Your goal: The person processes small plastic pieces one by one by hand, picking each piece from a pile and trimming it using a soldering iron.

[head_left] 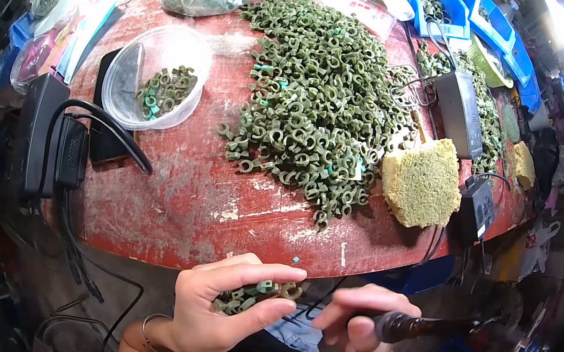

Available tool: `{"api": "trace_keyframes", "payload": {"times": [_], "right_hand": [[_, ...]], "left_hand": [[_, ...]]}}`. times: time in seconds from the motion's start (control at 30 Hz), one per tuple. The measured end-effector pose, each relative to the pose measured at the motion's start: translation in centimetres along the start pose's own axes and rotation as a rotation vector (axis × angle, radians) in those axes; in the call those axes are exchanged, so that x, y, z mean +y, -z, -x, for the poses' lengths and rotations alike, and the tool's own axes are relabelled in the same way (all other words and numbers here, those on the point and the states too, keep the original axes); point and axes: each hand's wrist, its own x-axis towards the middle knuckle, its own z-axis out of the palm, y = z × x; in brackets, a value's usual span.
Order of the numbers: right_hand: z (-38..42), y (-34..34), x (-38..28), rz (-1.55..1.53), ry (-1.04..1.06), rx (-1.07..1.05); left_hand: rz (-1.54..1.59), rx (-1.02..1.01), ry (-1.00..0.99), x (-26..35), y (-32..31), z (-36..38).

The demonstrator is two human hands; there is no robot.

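Near the table's front edge, my left hand is curled around several small dark green plastic clips, C-shaped with an opening. One clip sits near the tips of its thumb and index finger. My right hand is closed around a slim tool with a black handle, its rear end pointing right. The tool's working tip is hidden by the fingers. The two hands are close together but apart. Beyond them, a large heap of the same green clips lies on the red table.
A clear round tub holds some clips at the left. A phone lies partly under it. A yellow sponge block sits right of the heap. Black power boxes and cables hang at the left edge; blue bins stand at the back right.
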Motion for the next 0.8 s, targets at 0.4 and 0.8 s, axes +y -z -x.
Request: {"api": "trace_keyframes", "payload": {"times": [0.4,0.8], "right_hand": [[0.3,1.3,0.8,-0.062,0.003,0.054],[-0.3,3.3,3.6,-0.160,0.075,0.185]], "left_hand": [[0.042,-0.050,-0.003,0.7,-0.2,0.1],[0.373,-0.172,0.001,0.0,-1.8,-2.0]]}}
